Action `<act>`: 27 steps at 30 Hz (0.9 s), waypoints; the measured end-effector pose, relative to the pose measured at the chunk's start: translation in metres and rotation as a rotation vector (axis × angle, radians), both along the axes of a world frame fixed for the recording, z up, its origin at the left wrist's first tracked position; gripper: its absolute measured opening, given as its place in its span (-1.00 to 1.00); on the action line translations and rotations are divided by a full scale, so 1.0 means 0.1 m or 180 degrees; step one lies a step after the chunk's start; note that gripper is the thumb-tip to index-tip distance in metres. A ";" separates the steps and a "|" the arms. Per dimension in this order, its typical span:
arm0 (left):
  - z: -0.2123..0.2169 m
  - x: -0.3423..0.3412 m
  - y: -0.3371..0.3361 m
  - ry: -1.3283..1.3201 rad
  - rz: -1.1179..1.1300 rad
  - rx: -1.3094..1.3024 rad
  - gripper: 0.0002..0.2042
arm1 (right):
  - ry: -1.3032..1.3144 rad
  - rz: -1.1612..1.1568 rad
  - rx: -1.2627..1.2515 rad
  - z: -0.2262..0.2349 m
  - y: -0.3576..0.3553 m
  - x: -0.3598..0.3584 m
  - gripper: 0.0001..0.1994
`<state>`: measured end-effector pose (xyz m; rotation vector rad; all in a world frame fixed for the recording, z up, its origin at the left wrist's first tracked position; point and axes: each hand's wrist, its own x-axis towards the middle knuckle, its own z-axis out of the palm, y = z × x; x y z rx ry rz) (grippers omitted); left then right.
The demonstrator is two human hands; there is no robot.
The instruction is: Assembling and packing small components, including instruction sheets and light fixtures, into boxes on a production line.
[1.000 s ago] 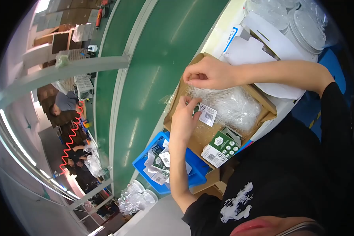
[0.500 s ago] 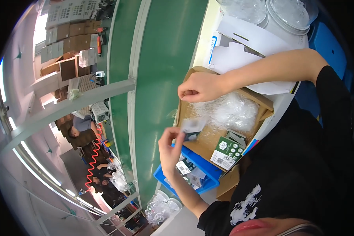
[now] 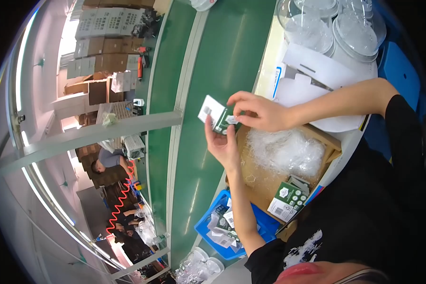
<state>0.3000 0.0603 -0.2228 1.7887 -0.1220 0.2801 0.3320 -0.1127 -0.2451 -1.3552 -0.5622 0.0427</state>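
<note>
My left hand (image 3: 225, 149) is turned palm up, its fingers and thumb closed on a green-and-white printed card (image 3: 211, 110). My right hand (image 3: 264, 112) meets the card at its green end, thumb and fingertips pinched there; part of that end is hidden by the fingers. Both hands are raised beside an open cardboard box (image 3: 329, 138). Inside it lie crumpled clear plastic bags (image 3: 286, 151) and a small stack of similar green-and-white cards (image 3: 287, 199).
A blue bin (image 3: 267, 221) with more cards and clear bags adjoins the box. A green conveyor belt (image 3: 217, 52) runs beyond my hands. White card sheets (image 3: 312, 61) and clear plastic tubs (image 3: 357, 31) lie on the right. Another person (image 3: 110, 158) works across the belt.
Both hands have come together over the belt's edge. My left hand has lifted the card up and away from the bin; my right hand, formerly apart above the box, now grips it too.
</note>
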 end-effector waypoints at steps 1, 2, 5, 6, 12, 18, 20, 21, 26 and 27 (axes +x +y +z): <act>-0.05 -0.02 0.02 0.0014 0.0009 0.0027 -0.44 | 0.0032 0.0030 -0.0019 -0.02 0.01 0.01 -0.89; -0.02 -0.04 0.01 0.0078 0.0171 -0.0033 -0.61 | 0.0045 0.0100 -0.0024 -0.01 0.04 0.05 -0.90; 0.03 -0.01 0.19 0.0110 0.0087 0.0299 -0.90 | 0.0070 0.0295 -0.0391 -0.01 0.08 0.08 -0.90; 0.00 0.01 0.22 0.0095 0.0063 0.0403 -0.88 | -0.0017 0.0190 -0.0554 -0.04 0.10 0.09 -0.91; -0.03 0.02 0.09 -0.0482 0.0247 0.1663 -0.45 | 0.0634 0.0250 -0.0056 -0.34 0.10 0.07 -0.94; -0.05 -0.04 0.23 -0.0368 -0.0582 0.1175 -0.46 | 0.0099 0.0387 -0.0075 -0.24 0.16 0.01 -0.95; 0.03 -0.06 0.17 -0.0105 -0.0581 0.0936 -0.53 | 0.0430 0.0516 -0.0098 -0.28 0.07 -0.01 -0.96; 0.08 -0.03 0.16 0.0046 -0.0757 0.0847 -0.57 | 0.0387 0.0525 -0.0106 -0.28 0.07 0.03 -0.96; 0.17 -0.10 0.13 0.0149 -0.0499 0.0780 -0.76 | 0.0242 0.0340 0.0003 -0.24 0.11 0.02 -0.93; 0.16 -0.12 0.13 0.0143 -0.0496 0.0772 -0.76 | 0.0071 0.0171 0.0004 -0.30 0.12 0.01 -0.93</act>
